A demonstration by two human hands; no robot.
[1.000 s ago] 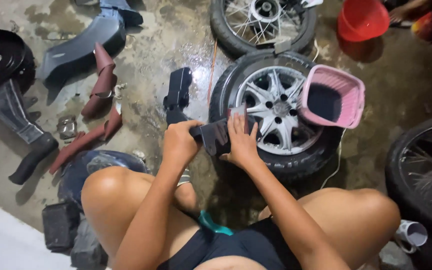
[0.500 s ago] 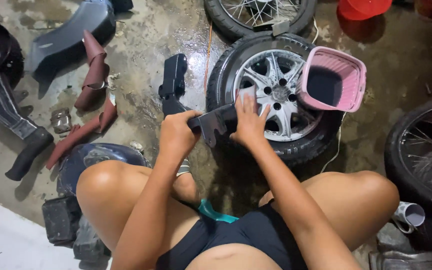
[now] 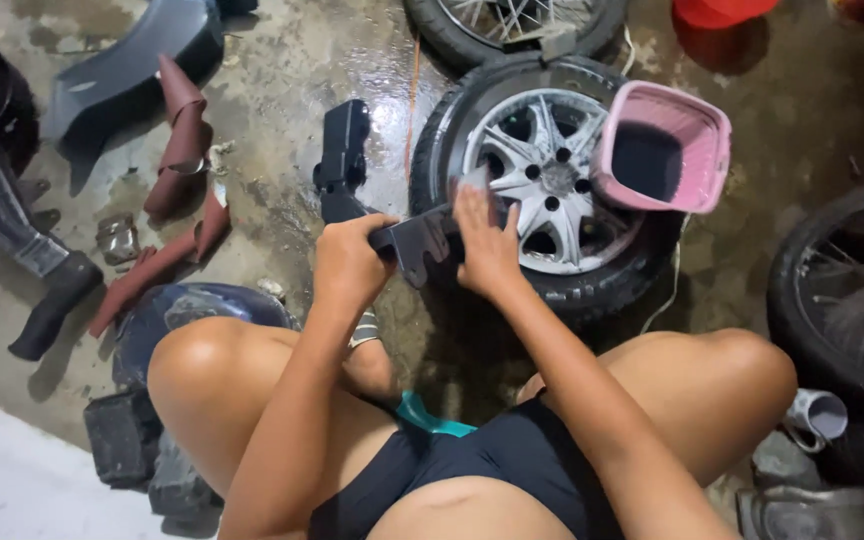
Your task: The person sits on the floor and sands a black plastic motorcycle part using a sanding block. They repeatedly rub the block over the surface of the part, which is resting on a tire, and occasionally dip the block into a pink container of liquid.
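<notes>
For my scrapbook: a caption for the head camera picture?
Left hand grips a black plastic part; right hand presses on it beside a wheel.

The wet concrete floor (image 3: 282, 90) is carrying an alloy wheel (image 3: 552, 190), dark red panels (image 3: 177, 150) and spoked wheels (image 3: 842, 290).

Bare wet floor (image 3: 282, 120) lies open left of the hands, between the maroon panels (image 3: 177, 150) and the black bracket (image 3: 344, 150). To the right the alloy wheel (image 3: 552, 185) blocks the way, with a pink basket (image 3: 664, 150) on its rim. A spoked wheel (image 3: 852, 290) closes the floor's right edge; 1 more (image 3: 512, 25) sits at its far edge.
</notes>
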